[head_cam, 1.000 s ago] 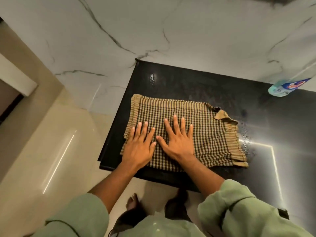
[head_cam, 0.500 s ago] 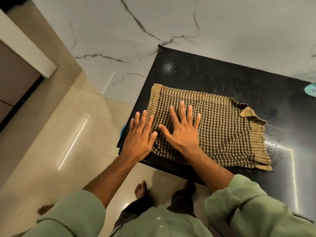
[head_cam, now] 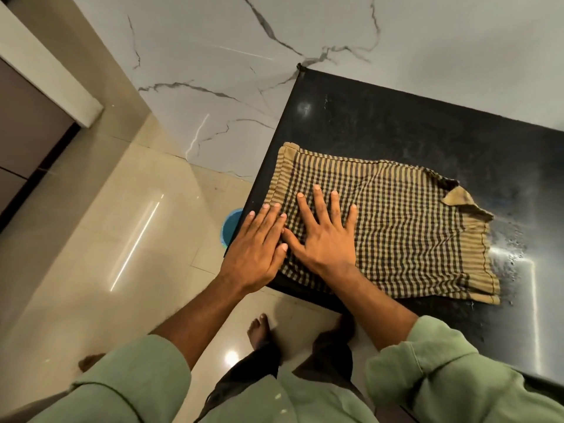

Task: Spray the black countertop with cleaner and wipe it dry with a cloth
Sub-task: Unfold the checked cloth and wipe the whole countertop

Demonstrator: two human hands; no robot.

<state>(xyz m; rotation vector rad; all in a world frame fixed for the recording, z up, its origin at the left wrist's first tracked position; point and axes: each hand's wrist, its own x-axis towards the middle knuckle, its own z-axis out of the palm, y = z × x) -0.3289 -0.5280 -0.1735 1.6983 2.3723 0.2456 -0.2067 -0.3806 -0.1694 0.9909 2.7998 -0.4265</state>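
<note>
The cloth [head_cam: 384, 227] is now lying at the left end of the black countertop [head_cam: 396, 132], its left hem almost at the edge; a second ago it was sitting further in from that end, so the wipe is travelling leftward and reaching the limit of the surface. Droplets [head_cam: 512, 254] are still showing on the black stone just past the cloth's far-right hem, well away from both hands, so drying is not finished there.

The left hand [head_cam: 258, 248] is lying flat with fingers straight and together, its fingertips on the cloth's left hem and its palm hanging over the counter's corner. The right hand [head_cam: 323, 236] is pressing flat just beside it, fingers spread on the checked fabric. Neither hand is gripping anything.
</note>
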